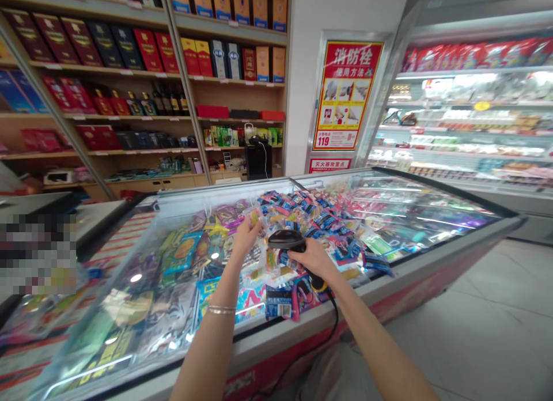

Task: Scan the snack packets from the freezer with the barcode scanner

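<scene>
I stand at a chest freezer (432, 263) full of wrapped ice creams. My left hand (245, 235) reaches into the open middle section and pinches a small pale wrapped ice cream (254, 216) above the pile. My right hand (311, 258) grips a black handheld barcode scanner (286, 239), its head pointing left toward that packet. The scanner's black cable (332, 326) hangs down over the freezer's front edge. A thin bracelet sits on my left wrist.
Sliding glass lids (142, 297) cover the freezer's left and right (415, 211) parts. Wooden shelves (142, 72) with boxed bottles stand behind. An open chiller cabinet (466, 118) lines the right wall, beside a red fire hydrant poster (345, 95). Grey tiled floor (488, 326) lies to the right.
</scene>
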Action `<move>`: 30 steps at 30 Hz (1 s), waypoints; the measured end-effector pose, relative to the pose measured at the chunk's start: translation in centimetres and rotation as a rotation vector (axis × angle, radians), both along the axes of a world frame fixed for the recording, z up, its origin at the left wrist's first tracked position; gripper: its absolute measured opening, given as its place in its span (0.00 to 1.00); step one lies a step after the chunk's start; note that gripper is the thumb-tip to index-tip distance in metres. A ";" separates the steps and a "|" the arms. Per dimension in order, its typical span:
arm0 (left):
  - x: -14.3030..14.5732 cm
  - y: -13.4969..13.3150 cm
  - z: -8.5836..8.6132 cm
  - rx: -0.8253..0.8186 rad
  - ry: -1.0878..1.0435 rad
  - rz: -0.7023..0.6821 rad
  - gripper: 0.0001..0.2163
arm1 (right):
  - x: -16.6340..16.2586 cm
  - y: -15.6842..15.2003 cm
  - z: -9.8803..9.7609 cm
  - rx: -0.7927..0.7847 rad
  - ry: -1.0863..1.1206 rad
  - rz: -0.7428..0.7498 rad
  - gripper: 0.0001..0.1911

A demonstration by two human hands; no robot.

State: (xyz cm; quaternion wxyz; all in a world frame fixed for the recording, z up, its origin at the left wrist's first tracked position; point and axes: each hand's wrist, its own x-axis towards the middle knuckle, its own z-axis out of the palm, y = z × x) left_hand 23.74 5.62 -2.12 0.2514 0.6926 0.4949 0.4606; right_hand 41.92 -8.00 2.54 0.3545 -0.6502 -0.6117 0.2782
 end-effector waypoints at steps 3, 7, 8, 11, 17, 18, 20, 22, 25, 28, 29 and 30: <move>0.0 0.1 -0.1 -0.005 0.021 -0.007 0.16 | -0.1 -0.1 0.2 -0.021 -0.025 -0.018 0.09; 0.0 0.1 0.0 0.004 0.070 0.020 0.15 | -0.2 -0.1 0.5 -0.032 -0.061 -0.036 0.09; 0.0 0.0 0.0 0.006 0.074 0.028 0.15 | -0.3 -0.2 0.6 -0.036 -0.071 -0.038 0.09; 0.0 0.0 0.1 0.003 0.076 0.041 0.16 | -0.3 -0.3 0.9 -0.049 -0.108 -0.038 0.10; 0.0 -0.1 0.1 -0.015 0.042 0.001 0.17 | -0.3 -0.4 0.8 -0.059 -0.124 -0.038 0.10; 0.0 -0.2 0.1 -0.024 0.031 -0.006 0.18 | -0.2 -0.4 0.7 -0.052 -0.120 -0.040 0.10; 0.0 -0.3 0.2 -0.031 0.021 0.002 0.18 | -0.2 -0.3 0.5 -0.031 -0.113 -0.045 0.09; -0.1 -0.3 0.3 -0.026 0.025 0.026 0.18 | -0.2 -0.2 0.3 -0.008 -0.107 -0.054 0.08; -0.2 -0.3 0.3 -0.023 0.026 0.045 0.19 | -0.2 -0.1 0.1 0.008 -0.103 -0.063 0.08; -0.3 -0.2 0.3 -0.016 0.032 0.055 0.19 | -0.2 -0.1 0.2 0.001 -0.096 -0.053 0.08; -0.3 -0.2 0.3 -0.009 0.037 0.062 0.19 | -0.2 -0.1 0.3 -0.004 -0.095 -0.048 0.08; -0.3 -0.2 0.3 -0.005 0.044 0.073 0.19 | -0.2 -0.1 0.4 -0.007 -0.095 -0.042 0.08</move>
